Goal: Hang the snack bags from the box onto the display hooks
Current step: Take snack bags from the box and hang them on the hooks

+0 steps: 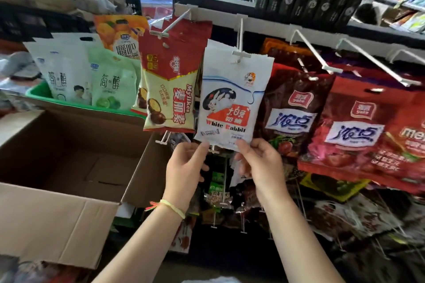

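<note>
On the middle hook [239, 37] of the display rail, a white candy bag [232, 96] hangs. Left hand [185, 167] and right hand [259, 163] each hold a pinching grip on its bottom corners. The cardboard box [69, 163] looks empty, so hanging seems nearly finished.

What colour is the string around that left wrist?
Pale yellow-green wristband with a red tassel, shown in the head view.

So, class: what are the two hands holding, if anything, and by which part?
Both hold the White Rabbit bag by its bottom edge: the left hand pinches the lower left corner, the right hand the lower right. Its top hangs on a display hook.
</note>
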